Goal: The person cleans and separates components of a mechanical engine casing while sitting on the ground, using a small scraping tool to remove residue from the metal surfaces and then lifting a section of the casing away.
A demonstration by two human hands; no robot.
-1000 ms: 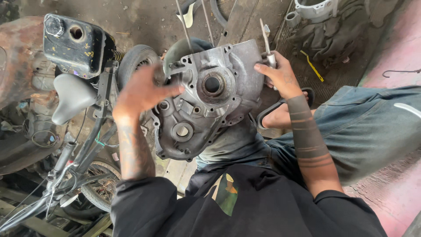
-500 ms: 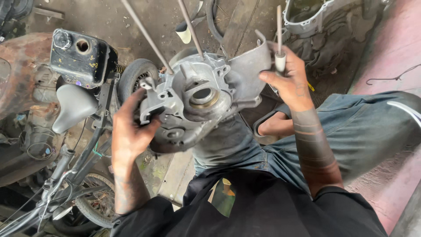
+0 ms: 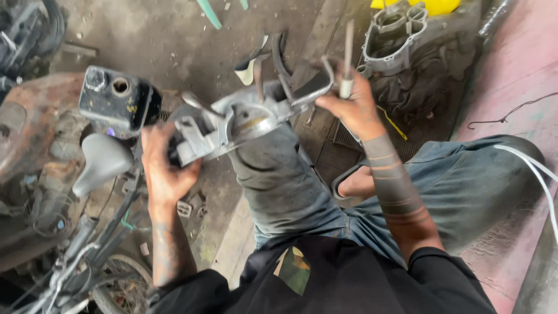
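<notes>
Now both hands grip engine casing [image 3: 244,125] (probably tilted).

Motorcycle repair workshop, probably, grimy concrete floor [image 3: 163,40], engine casing [image 3: 395,35], bike frame [image 3: 75,256], black battery [image 3: 116,99]

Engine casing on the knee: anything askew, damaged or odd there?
The grey metal engine casing is tipped nearly edge-on on the raised knee, held only by the left hand at its lower end and the right hand, which also pinches a thin tool. No cracks visible; the blur hides detail.
</notes>
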